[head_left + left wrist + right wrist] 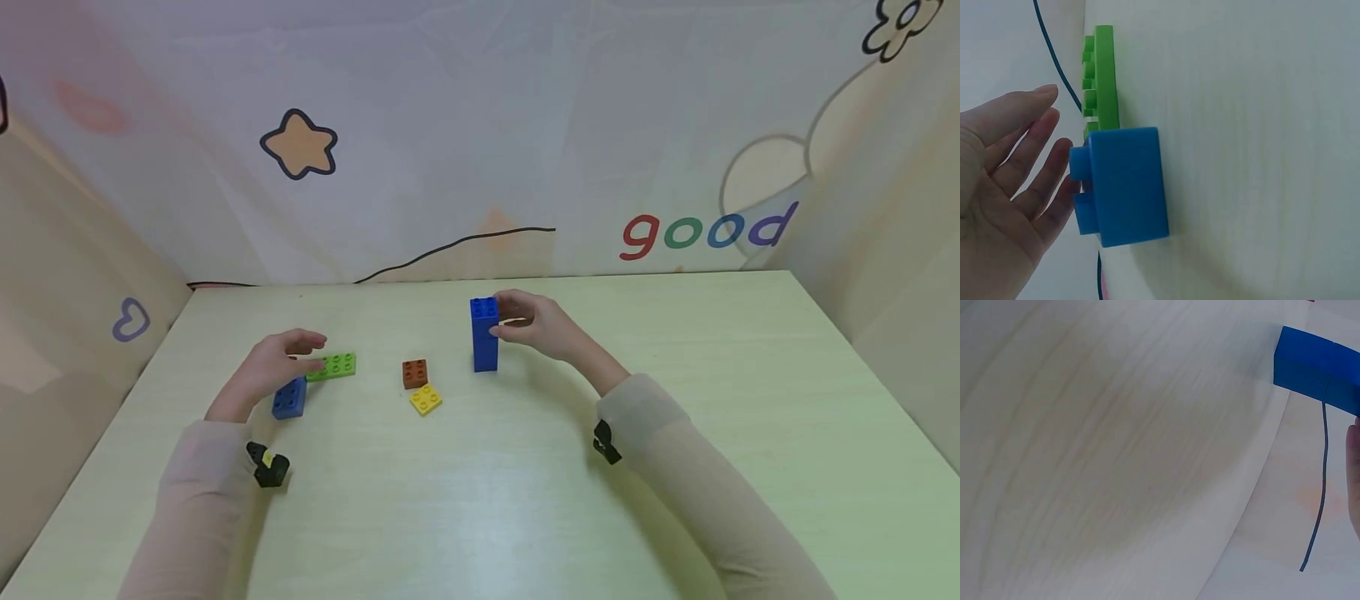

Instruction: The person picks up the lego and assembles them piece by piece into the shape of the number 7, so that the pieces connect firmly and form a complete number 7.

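A tower of stacked blue bricks stands upright on the table, right of centre. My right hand grips its upper part from the right side, thumb in front and fingers partly hidden behind. In the right wrist view the blue tower shows at the right edge, with only a bit of the hand. My left hand, fingers loosely bent and holding nothing, hovers above a blue brick and a flat green brick. The left wrist view shows the blue brick in front of the green one.
Between the hands, a brown brick and a flat yellow brick lie close together on the pale table. A printed cloth backdrop rises along the table's far edge, and cloth also hangs at both sides.
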The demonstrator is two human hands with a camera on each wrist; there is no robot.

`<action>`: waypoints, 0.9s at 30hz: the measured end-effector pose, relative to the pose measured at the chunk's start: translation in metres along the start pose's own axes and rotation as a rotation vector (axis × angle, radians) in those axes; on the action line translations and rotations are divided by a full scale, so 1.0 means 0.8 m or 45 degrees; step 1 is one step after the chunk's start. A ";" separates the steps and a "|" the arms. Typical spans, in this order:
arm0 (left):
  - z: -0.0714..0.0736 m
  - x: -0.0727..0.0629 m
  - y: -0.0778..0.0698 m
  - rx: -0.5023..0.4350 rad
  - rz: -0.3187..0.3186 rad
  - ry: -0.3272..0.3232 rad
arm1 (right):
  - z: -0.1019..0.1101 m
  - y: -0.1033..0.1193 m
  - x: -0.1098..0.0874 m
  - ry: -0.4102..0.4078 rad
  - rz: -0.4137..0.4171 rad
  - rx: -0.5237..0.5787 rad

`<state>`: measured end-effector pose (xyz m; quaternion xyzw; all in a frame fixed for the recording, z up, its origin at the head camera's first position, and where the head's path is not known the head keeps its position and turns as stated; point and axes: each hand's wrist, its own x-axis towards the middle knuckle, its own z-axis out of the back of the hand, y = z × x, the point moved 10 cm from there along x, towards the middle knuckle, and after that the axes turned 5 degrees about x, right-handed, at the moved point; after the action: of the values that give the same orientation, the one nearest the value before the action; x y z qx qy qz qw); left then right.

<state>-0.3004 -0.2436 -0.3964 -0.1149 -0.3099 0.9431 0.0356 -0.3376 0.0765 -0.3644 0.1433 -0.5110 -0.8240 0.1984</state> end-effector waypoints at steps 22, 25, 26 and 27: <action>-0.025 0.008 0.005 0.118 -0.014 0.123 | -0.001 -0.003 0.000 -0.001 -0.025 0.018; -0.026 0.010 0.004 0.137 -0.021 0.122 | -0.002 -0.003 -0.001 -0.006 -0.023 0.014; -0.026 0.011 0.004 0.143 -0.023 0.122 | -0.002 -0.003 -0.001 -0.006 -0.022 0.012; -0.026 0.011 0.003 0.150 -0.024 0.122 | -0.002 -0.003 -0.001 -0.007 -0.019 0.009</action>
<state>-0.3039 -0.2326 -0.4160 -0.1545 -0.2530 0.9527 0.0661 -0.3369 0.0765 -0.3672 0.1457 -0.5133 -0.8241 0.1903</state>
